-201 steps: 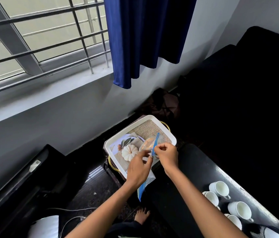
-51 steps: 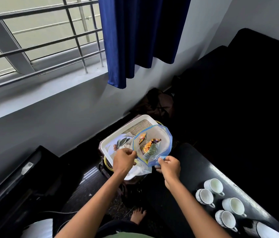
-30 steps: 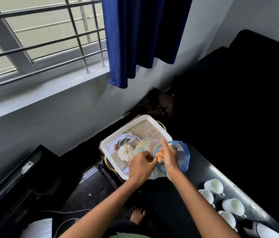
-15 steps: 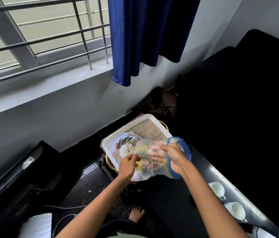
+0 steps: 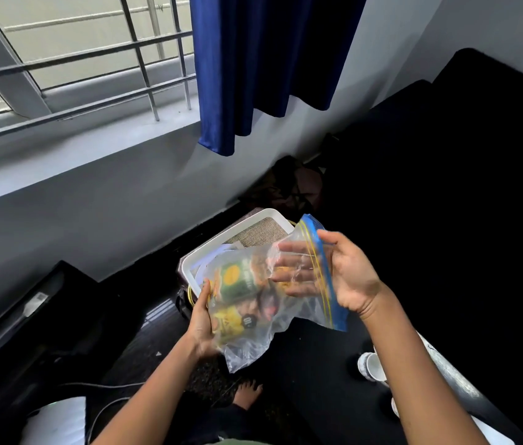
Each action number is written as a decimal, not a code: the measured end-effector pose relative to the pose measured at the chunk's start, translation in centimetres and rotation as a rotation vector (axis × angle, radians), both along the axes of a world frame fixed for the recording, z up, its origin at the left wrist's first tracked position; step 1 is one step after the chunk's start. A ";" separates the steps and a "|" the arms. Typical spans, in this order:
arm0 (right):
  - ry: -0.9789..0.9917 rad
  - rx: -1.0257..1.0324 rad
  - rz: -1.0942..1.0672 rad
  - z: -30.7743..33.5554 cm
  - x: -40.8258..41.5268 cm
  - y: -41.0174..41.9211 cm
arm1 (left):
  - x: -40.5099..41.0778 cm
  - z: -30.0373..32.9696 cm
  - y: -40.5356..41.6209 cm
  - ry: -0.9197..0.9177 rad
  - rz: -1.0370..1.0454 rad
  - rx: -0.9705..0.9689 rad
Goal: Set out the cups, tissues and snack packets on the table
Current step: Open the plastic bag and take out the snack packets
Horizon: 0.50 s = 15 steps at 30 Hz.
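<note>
Head view — right hand (image 5: pixel 334 277) now inside lifted snack bag (image 5: pixel 253 303).

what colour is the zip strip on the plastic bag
Blue, with thin yellow lines beside it; the head view shows the zip strip.
</note>
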State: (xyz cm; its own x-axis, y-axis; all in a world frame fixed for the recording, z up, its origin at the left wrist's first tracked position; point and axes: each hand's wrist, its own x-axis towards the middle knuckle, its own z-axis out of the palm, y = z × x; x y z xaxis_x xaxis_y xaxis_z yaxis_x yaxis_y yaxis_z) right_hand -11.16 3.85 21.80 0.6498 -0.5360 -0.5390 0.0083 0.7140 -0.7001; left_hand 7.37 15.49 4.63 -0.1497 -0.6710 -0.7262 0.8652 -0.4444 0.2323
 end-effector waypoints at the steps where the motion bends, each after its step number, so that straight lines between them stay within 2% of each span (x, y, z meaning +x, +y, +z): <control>1: -0.009 0.012 -0.011 -0.1 -0.2 -0.2 | 0.3 0.1 0.0 0.015 0.024 -0.018; 4: 0.109 -0.050 -0.102 -1.0 -0.1 -1.0 | 1.2 -0.2 -0.1 -0.041 0.034 0.001; 7: 0.420 -0.347 -0.247 -2.8 0.3 -1.5 | 1.9 -1.0 0.2 -0.084 0.030 0.000; 9: 0.593 -0.482 -0.241 -3.9 0.3 -1.8 | 2.4 -1.6 0.4 -0.104 0.037 0.028; 12: 0.678 -0.426 -0.087 -6.3 0.3 -2.4 | 3.2 -2.1 1.1 -0.101 0.063 0.085; 15: 0.718 -0.324 0.041 -8.4 0.4 -2.6 | 3.0 -1.8 1.3 -0.071 0.052 0.042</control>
State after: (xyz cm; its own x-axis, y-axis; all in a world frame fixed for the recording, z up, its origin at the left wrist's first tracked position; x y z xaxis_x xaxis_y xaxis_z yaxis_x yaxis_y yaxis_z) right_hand -10.73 1.22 13.40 0.2240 -0.7215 -0.6552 -0.5467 0.4635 -0.6974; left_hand 10.33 16.75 2.85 -0.0632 -0.6452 -0.7614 0.8694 -0.4103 0.2755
